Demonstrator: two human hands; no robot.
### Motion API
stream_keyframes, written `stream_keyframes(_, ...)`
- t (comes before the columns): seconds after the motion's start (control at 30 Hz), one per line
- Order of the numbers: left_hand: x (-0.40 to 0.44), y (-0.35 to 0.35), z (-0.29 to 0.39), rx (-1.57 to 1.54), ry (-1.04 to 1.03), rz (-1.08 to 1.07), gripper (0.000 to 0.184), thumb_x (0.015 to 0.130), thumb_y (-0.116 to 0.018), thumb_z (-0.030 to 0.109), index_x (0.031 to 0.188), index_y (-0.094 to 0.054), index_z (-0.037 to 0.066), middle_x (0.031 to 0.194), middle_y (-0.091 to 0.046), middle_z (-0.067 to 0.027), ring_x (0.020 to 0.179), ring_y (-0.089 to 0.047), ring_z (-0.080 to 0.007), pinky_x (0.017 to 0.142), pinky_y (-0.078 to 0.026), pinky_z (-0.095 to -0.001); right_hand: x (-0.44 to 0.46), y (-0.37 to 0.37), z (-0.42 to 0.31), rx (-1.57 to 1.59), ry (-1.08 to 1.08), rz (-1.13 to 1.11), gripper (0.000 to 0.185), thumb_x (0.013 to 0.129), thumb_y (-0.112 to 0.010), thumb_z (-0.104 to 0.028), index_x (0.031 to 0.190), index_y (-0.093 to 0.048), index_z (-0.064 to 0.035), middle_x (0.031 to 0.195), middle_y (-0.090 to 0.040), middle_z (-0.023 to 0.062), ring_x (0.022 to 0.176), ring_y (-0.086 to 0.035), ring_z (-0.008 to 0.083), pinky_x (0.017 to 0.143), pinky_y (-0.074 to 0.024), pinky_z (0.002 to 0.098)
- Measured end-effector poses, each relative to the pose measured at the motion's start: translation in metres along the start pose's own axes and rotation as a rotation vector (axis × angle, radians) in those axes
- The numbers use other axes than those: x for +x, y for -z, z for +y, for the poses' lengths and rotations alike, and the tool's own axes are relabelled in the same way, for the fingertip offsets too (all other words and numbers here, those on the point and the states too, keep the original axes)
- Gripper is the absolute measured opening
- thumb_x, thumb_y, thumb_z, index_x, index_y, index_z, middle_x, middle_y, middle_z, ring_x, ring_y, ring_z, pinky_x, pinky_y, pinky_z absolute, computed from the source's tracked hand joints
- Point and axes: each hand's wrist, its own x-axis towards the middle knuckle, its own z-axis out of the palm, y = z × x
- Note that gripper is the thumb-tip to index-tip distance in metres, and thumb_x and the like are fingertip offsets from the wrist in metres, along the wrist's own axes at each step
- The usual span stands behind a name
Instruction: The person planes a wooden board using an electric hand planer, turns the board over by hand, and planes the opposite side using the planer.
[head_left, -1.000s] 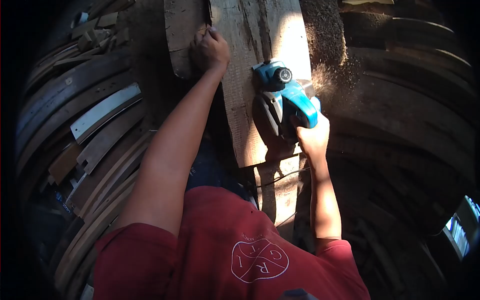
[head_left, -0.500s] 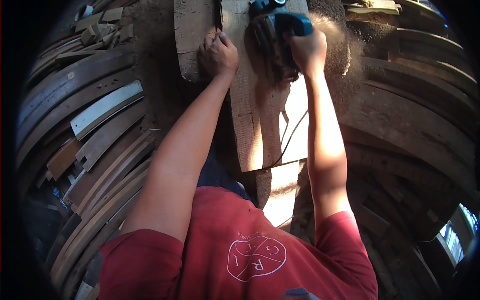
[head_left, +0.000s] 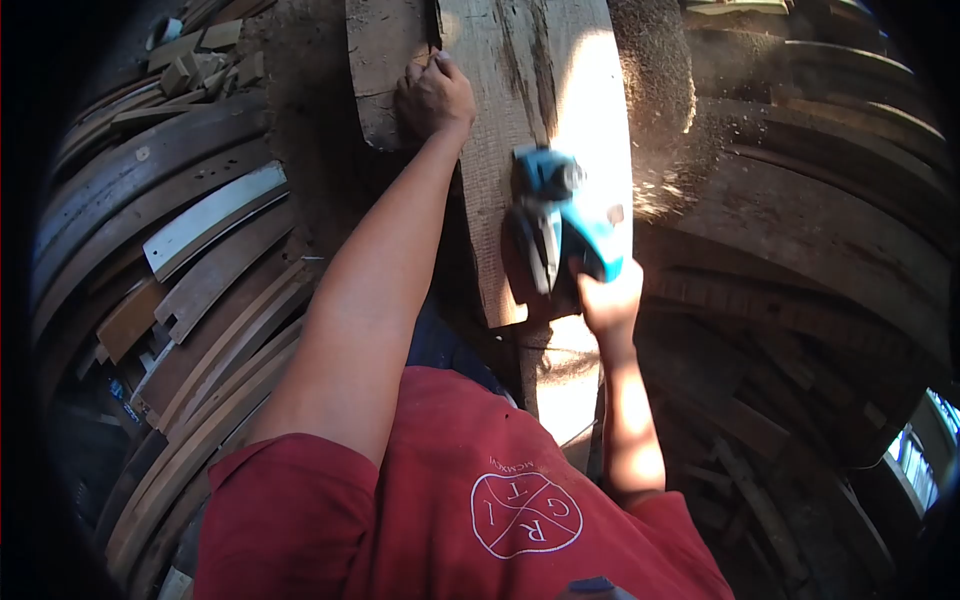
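Note:
My right hand (head_left: 611, 298) is wrapped round the rear handle of a teal electric hand planer (head_left: 550, 210), blurred by motion. The planer sits on the near part of a thick wooden board (head_left: 490, 180), close to its near end. Dark cracks run along the board's far part, and strong sunlight falls on its right side. My left hand (head_left: 437, 95) is closed at the board's left edge, over the gap beside a second wooden piece (head_left: 385, 60). What its curled fingers grip is hidden.
Shavings fly to the right of the board, above a heap of sawdust (head_left: 655, 70). Curved planks (head_left: 200, 225) are stacked on the left, with offcuts (head_left: 190, 70) behind them. More long planks (head_left: 800, 230) lie on the right. A sunlit wooden support (head_left: 560, 375) shows below the board.
My right hand has drawn the planer back toward my body, from the far part of the board to near its close end. My left hand has stayed nearly in place.

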Motion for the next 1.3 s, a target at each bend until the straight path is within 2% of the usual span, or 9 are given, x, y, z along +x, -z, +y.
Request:
stream_keyframes(0.17,0.000,-0.003,-0.002,-0.009,0.010,-0.038,0.048,0.110,-0.040,0.042,0.120,-0.079,0.017,0.119,-0.069,-0.0175,0.112,-0.063,-0.0409,0.100,-0.050,-0.0531,-0.165,0.032,0.021,0.052,-0.163,-0.112,0.067,0.088,-0.076,0.001,0.152,-0.057,0.0008,0.126,-0.076,0.0235,0.116,-0.072,0.0190,0.102,-0.0525,0.0322)
stream_keyframes(0.33,0.000,-0.008,-0.006,-0.262,0.022,0.111,0.048,0.110,-0.039,0.039,0.128,-0.079,0.019,0.120,-0.068,-0.0170,0.110,-0.062,-0.0386,0.102,-0.046,-0.0510,-0.113,0.012,0.013,0.063,-0.142,-0.039,0.049,0.086,-0.086,-0.010,0.133,-0.072,-0.0058,0.102,-0.077,0.0233,0.096,-0.079,0.0308,0.084,-0.0578,0.0400)
stream_keyframes(0.4,0.001,-0.001,-0.006,-0.236,0.047,0.041,0.050,0.110,-0.038,0.040,0.127,-0.079,0.018,0.120,-0.068,-0.0173,0.110,-0.062,-0.0390,0.103,-0.046,-0.0505,-0.079,0.002,0.009,-0.039,-0.191,-0.075,0.032,0.086,-0.081,-0.001,0.117,-0.072,0.0031,0.088,-0.076,0.0068,0.085,-0.067,0.0121,0.082,-0.0535,0.0317)
stream_keyframes(0.5,-0.001,-0.001,-0.009,-0.236,0.080,-0.040,0.054,0.110,-0.034,0.041,0.126,-0.080,0.017,0.120,-0.067,-0.0173,0.110,-0.061,-0.0400,0.104,-0.045,-0.0502,-0.015,-0.014,-0.035,0.138,-0.163,0.005,0.046,0.080,-0.077,0.007,0.125,-0.065,0.0038,0.116,-0.069,0.0108,0.104,-0.066,0.0169,0.089,-0.0538,0.0325)
stream_keyframes(0.6,0.000,-0.002,-0.011,-0.270,0.074,-0.052,0.056,0.109,-0.032,0.043,0.125,-0.080,0.017,0.120,-0.067,-0.0169,0.110,-0.061,-0.0407,0.104,-0.046,-0.0506,0.044,-0.021,-0.077,-0.083,-0.217,-0.053,0.028,0.085,-0.084,-0.014,0.105,-0.075,0.0026,0.084,-0.075,0.0170,0.078,-0.072,0.0210,0.077,-0.0564,0.0390)
stream_keyframes(1.0,0.019,0.030,-0.025,-0.786,0.284,-0.243,0.051,0.112,-0.042,0.038,0.143,-0.067,0.006,0.148,-0.064,-0.0201,0.142,-0.057,-0.0360,0.117,-0.044,-0.0434,0.287,-0.105,-0.135,-0.059,0.221,0.256,0.031,0.081,-0.081,-0.022,0.104,-0.076,-0.0022,0.081,-0.074,0.0200,0.076,-0.073,0.0338,0.070,-0.0565,0.0439)
stream_keyframes(1.07,0.026,0.043,-0.050,-0.719,0.181,-0.178,0.045,0.111,-0.046,0.032,0.141,-0.068,0.006,0.142,-0.068,-0.0193,0.134,-0.063,-0.0335,0.114,-0.048,-0.0428,0.282,-0.103,-0.130,0.038,0.327,0.348,0.036,0.082,-0.076,-0.015,0.117,-0.074,-0.0080,0.095,-0.076,0.0252,0.095,-0.075,0.0425,0.082,-0.0578,0.0482)
stream_keyframes(1.13,0.023,0.078,-0.080,-0.640,0.023,-0.155,0.040,0.110,-0.050,0.028,0.136,-0.070,0.007,0.138,-0.069,-0.0186,0.130,-0.065,-0.0331,0.111,-0.049,-0.0420,0.264,-0.095,-0.112,-0.119,0.188,0.127,0.033,0.083,-0.084,-0.029,0.088,-0.078,0.0027,0.069,-0.073,0.0165,0.059,-0.073,0.0274,0.058,-0.0554,0.0409)
stream_keyframes(1.3,-0.028,0.144,-0.240,-0.260,-0.213,-0.251,0.031,0.110,-0.053,0.022,0.130,-0.069,0.006,0.129,-0.071,-0.0193,0.121,-0.067,-0.0386,0.103,-0.052,-0.0445,0.087,-0.079,-0.044,0.258,0.140,-0.004,0.035,0.092,-0.074,-0.029,0.115,-0.077,-0.0032,0.099,-0.078,0.0220,0.091,-0.076,0.0393,0.084,-0.0583,0.0443)
